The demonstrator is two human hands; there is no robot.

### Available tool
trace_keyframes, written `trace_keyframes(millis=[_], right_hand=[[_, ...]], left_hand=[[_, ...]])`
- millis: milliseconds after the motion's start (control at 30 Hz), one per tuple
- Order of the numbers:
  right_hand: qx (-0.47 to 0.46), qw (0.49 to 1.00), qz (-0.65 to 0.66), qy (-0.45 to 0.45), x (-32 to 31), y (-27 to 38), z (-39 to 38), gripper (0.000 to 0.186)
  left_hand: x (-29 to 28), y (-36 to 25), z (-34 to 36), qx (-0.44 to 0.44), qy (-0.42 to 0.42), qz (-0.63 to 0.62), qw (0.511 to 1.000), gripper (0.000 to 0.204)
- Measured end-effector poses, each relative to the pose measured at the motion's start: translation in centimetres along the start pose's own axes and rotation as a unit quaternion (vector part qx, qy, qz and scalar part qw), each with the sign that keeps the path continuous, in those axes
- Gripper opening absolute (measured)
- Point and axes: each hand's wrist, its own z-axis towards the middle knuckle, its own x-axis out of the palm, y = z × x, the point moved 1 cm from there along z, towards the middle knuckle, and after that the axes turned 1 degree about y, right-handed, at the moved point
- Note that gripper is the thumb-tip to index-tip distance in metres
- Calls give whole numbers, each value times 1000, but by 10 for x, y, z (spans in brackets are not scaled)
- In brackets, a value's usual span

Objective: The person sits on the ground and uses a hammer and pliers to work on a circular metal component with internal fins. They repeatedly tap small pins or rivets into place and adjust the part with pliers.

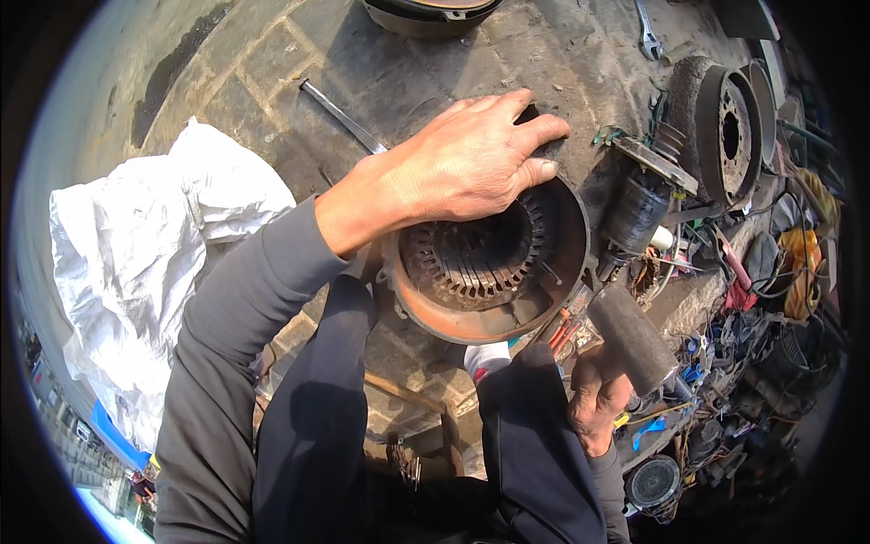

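Note:
A round motor housing (569,249) with a rusty orange inner wall lies in front of my knees. Inside it sits a slotted ring, a stator core (507,288). My left hand (471,159) reaches across its far side, back of the hand up. The thumb and forefinger are apart; the other fingers are partly hidden, and I cannot tell how firmly they rest on the rim. To the right of the housing, my right hand (598,394) is closed round a hammer with a thick cylindrical steel head (633,340). Its handle is mostly hidden.
A metal rod-like tool (340,116) lies beyond my left wrist. White cloth (136,254) is heaped on the left. At right stand a dark motor part (634,213) and a rusty drum (725,136), with piled scrap (752,363) nearer. A wrench (648,36) lies far right.

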Motion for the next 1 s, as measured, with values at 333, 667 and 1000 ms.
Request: trace_keyframes(millis=[333, 667, 1000], right_hand=[[156, 981, 90, -73, -2, -26, -11, 31], [382, 765, 496, -153, 41, -92, -27, 40], [491, 628, 602, -50, 99, -198, -21, 27]], left_hand=[[-5, -4, 5, -13, 28, 31, 999, 53], [-3, -11, 43, -19, 72, 107, 991, 56], [-2, -84, 30, 147, 127, 148, 970, 44]])
